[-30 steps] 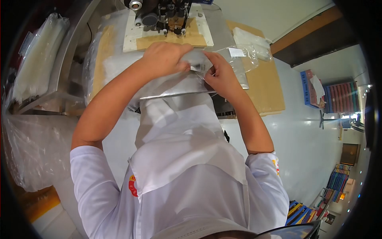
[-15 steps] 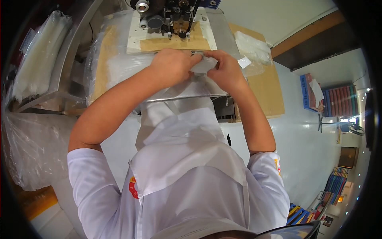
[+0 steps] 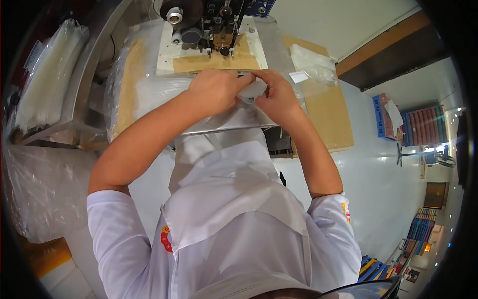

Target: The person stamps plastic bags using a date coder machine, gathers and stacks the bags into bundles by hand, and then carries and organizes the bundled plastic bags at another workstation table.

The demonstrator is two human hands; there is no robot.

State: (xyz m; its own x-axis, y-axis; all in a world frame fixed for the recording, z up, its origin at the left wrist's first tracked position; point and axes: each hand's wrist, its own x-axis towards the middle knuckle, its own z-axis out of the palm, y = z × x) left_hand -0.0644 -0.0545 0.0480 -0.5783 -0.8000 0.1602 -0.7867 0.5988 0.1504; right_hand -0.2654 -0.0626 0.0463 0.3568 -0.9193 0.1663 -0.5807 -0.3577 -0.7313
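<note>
A translucent white plastic sheet or bag (image 3: 254, 89) is bent between my hands, close to the front of a dark machine (image 3: 219, 35). My left hand (image 3: 215, 93) is closed at its left side, fingers curled and partly hidden behind the back of the hand. My right hand (image 3: 278, 97) pinches the right side between thumb and fingers. Beneath my left forearm lie flat clear plastic bags (image 3: 162, 88) on the work table. Tan board (image 3: 214, 63) covers part of the machine's white base just beyond my fingertips.
A small white card (image 3: 298, 76) and a clear bundle of plastic (image 3: 313, 65) lie on cardboard (image 3: 328, 117) to the right. Bundled plastic bags (image 3: 50, 79) rest on a metal shelf at left. The table's metal edge (image 3: 219, 129) runs before my waist.
The plastic between my hands now bends upward, where it lay flatter before. My right fingers have come closer to my left hand. The whole view has shifted slightly.
</note>
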